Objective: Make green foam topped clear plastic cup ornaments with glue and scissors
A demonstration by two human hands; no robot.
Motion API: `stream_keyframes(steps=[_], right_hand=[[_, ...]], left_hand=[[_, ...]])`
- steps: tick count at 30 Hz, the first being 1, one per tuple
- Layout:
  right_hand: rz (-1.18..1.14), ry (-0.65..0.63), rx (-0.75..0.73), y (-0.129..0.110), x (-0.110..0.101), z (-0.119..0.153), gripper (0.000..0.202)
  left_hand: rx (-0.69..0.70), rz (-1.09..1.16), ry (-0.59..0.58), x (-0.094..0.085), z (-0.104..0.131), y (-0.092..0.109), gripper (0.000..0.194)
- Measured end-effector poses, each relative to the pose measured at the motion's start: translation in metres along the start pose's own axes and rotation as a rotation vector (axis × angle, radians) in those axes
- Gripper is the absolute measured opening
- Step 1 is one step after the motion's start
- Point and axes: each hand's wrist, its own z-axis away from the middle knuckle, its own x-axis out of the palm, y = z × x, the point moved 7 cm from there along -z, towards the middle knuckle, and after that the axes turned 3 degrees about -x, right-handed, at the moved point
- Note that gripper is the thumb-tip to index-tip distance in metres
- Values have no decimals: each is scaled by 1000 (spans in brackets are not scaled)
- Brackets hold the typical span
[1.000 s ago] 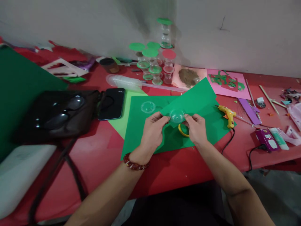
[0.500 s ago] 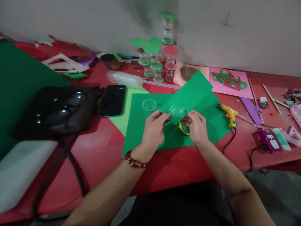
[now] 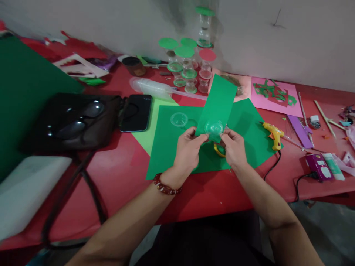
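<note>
My left hand (image 3: 190,149) and my right hand (image 3: 234,147) pinch the near end of a green paper strip (image 3: 220,94), which slants up and away from me. Against that end lies a small clear plastic cup (image 3: 213,128), also held between my fingertips. Below the right fingers, the yellow handle of what look like scissors (image 3: 219,150) shows in part. A second clear cup (image 3: 179,119) rests on the large green sheet (image 3: 166,155) to the left of my hands.
Several clear stacked-cup pieces with round paper tops (image 3: 185,51) stand by the wall. To the right lie a yellow glue gun (image 3: 273,135) with a cord and a purple power box (image 3: 318,168). A phone (image 3: 136,112) and a dark bag (image 3: 69,122) with glasses are at left.
The green strip has swung from slanting right to pointing more straight away from me, with the cup still held against it. The whole view has shifted slightly.
</note>
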Motion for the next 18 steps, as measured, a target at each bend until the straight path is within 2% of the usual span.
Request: stream_keyframes(steps=[8,12,14,18], right_hand=[[18,-70,-8,-6,5,4,15],[78,-63,-31,-12,2,2,11],[140,-66,-87,-18,2,2,8],[253,-114,-149,-25,3,2,9]], left_hand=[[-45,3,-83,8,1,-2,27],[-78,-1,-21,0,-4,1,26],[-64,-36,18,-5,-8,5,27],[20,-132,-46,-2,-9,17,29]])
